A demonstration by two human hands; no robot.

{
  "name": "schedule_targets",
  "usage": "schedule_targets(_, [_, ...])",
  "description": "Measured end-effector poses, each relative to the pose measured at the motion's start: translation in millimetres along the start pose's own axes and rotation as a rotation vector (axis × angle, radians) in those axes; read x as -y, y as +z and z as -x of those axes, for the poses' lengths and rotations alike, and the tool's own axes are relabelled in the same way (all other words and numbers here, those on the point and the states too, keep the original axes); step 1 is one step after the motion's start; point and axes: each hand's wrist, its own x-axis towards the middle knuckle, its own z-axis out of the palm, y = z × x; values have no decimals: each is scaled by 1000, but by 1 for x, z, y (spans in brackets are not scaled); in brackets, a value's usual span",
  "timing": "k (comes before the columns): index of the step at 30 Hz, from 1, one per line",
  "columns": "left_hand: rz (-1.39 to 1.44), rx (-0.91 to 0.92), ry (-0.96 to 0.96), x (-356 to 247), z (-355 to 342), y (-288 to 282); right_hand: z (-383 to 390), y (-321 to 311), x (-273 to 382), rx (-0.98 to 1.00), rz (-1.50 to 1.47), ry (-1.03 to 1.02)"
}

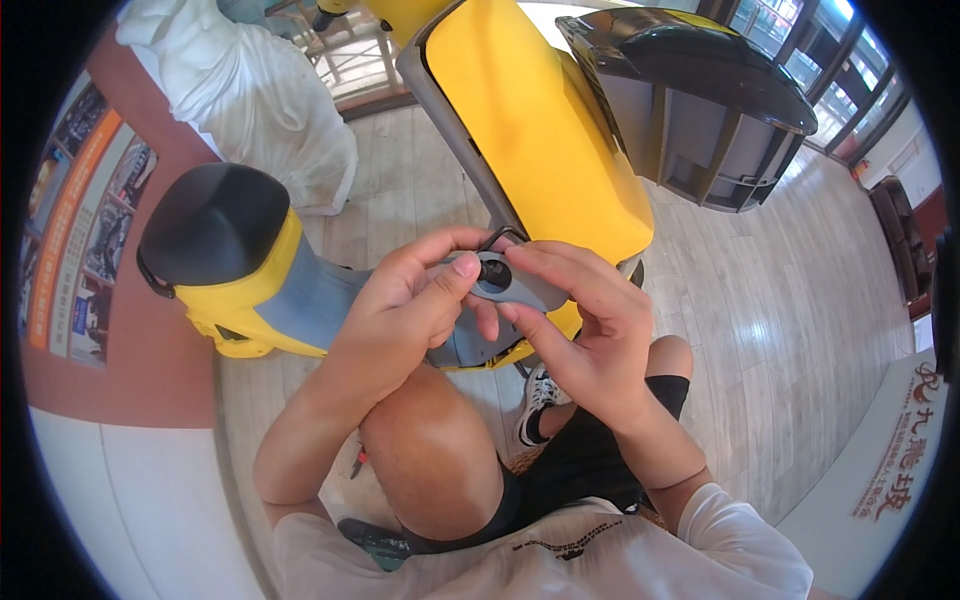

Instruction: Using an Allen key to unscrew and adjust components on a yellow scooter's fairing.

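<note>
Big yellow panel [540,130] ahead, black-topped yellow-grey unit [215,225] off to the left. Left hand [405,305] and right hand [595,325] both grasp the grey oval part [540,292], over the lap in front of the panel. For a clean job I'd brace it with the right fingers and keep the left thumb from slipping into the hole. Long axis tilts upper left to lower right; dark recess [494,273] faces up. Black bent rod [503,237] by left fingertips; can't tell if gripped.
</note>
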Motion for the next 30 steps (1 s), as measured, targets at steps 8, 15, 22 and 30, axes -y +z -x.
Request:
schedule_targets(8, [-291,-61,177,-4,4,12,1,2,1,48,-52,65])
schedule_targets(15, [-223,-37,133,-4,4,8,1,2,2,44,-74,69])
schedule_targets(22, [-218,-174,284,-4,8,20,-3,6,3,-18,-92,39])
schedule_targets(30, [-306,-78,269,4,4,6,-1,4,3,0,-104,73])
